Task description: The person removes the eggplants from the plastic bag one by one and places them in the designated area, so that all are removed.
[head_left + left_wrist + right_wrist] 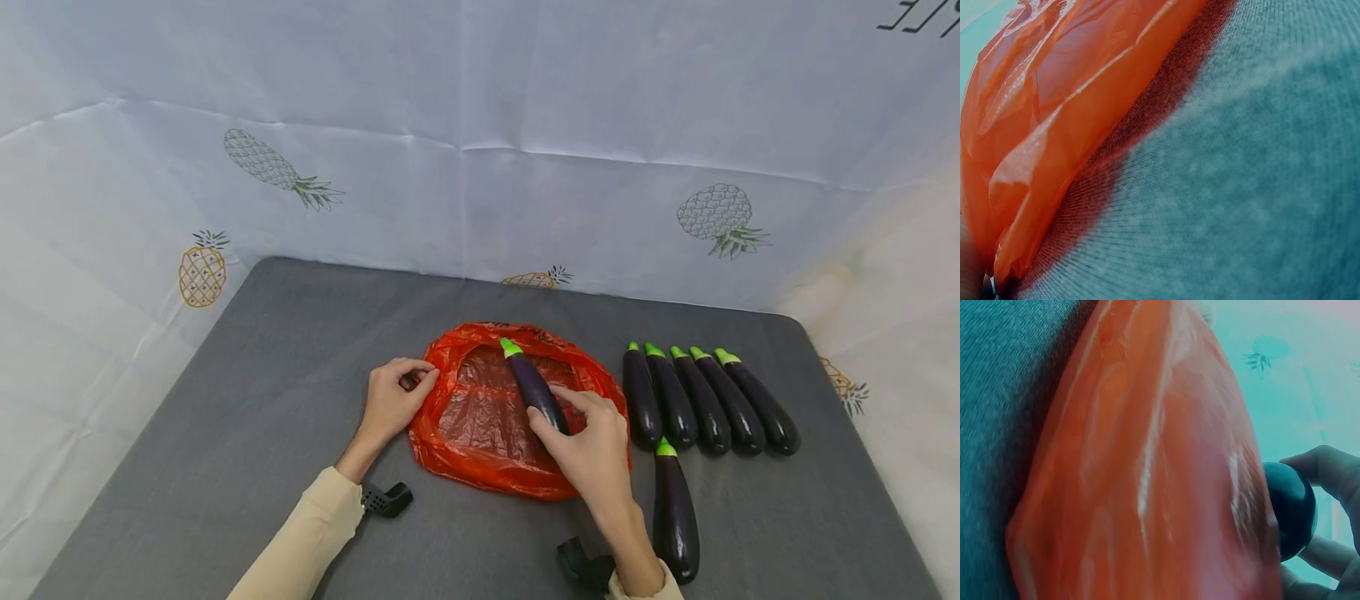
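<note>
A red plastic bag (480, 479) lies on the table with its mouth spread wide, facing up. My left hand (396, 393) pinches the bag's left rim between thumb and fingers; in the left wrist view the bag's orange-looking side (1079, 119) fills the upper left. Over the bag's opening, my right hand (592, 446) grips an eggplant (534, 385) near its thick end, its green stem pointing up and away. In the right wrist view the rounded end of that eggplant (1294, 509) shows between the fingers, partly behind the bag's wall (1147, 462).
Several eggplants (708, 404) lie in a row right of the bag, stems away from me. One more eggplant (675, 517) lies nearer, below the row. The grey table (247, 467) ends at a white curtain (420, 208) with pineapple prints.
</note>
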The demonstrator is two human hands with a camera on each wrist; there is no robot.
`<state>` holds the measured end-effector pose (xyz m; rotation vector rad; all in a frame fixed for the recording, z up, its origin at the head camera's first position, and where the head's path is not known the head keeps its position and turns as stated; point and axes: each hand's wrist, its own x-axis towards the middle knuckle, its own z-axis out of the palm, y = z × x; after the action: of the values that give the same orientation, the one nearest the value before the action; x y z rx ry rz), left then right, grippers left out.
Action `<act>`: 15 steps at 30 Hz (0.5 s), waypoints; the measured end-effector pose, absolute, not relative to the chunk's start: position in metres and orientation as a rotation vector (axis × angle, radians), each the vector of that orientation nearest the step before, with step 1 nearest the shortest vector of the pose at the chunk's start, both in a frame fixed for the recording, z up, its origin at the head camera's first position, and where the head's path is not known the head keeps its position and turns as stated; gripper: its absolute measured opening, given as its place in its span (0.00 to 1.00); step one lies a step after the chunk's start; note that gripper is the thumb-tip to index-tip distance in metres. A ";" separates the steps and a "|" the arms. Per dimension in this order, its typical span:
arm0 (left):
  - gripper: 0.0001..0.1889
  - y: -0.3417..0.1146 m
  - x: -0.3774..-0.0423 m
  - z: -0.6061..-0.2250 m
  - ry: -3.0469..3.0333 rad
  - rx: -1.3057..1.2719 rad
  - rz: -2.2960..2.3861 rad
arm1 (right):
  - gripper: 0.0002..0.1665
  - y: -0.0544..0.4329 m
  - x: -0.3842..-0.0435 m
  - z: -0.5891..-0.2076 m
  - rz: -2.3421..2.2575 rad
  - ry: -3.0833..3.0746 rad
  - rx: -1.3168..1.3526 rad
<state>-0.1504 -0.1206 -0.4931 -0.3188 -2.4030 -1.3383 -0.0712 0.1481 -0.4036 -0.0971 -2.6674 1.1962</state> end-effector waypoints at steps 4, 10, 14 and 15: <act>0.02 -0.120 -0.150 -0.492 -2.408 -0.310 -1.334 | 0.25 0.155 -0.067 -0.400 1.181 -2.676 -0.117; 0.04 -0.120 -0.151 -0.492 -2.415 -0.308 -1.327 | 0.24 0.166 -0.058 -0.396 1.169 -2.683 -0.184; 0.02 -0.120 -0.151 -0.493 -2.412 -0.311 -1.328 | 0.23 0.171 -0.053 -0.394 1.155 -2.675 -0.199; 0.02 -0.120 -0.151 -0.493 -2.412 -0.312 -1.328 | 0.23 0.173 -0.052 -0.394 1.153 -2.673 -0.200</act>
<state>-0.1505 -0.1201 -0.4929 -0.3119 -2.4118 -1.3280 -0.0517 0.1728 -0.3939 -0.2002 -2.6729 1.1530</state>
